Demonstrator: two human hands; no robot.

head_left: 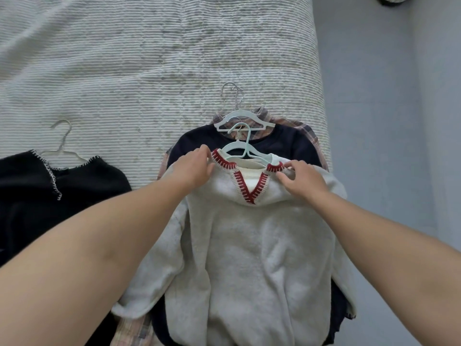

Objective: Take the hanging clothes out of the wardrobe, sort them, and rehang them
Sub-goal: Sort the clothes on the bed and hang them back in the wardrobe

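Head view: white sweater [249, 245] on mint hanger [245, 152] tops pile near bed [124, 58] right edge. Left hand [193, 166] and right hand [303, 181] each pinch its red-stitched collar. Black garment [74, 181] lies apart, toward left edge. Step: sorting. Next likely: settle collar, then rehang.

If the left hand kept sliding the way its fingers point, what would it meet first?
Probably the pale green hanger inside the white sweater, since the left hand pinches the collar right beside it; depth is unclear.
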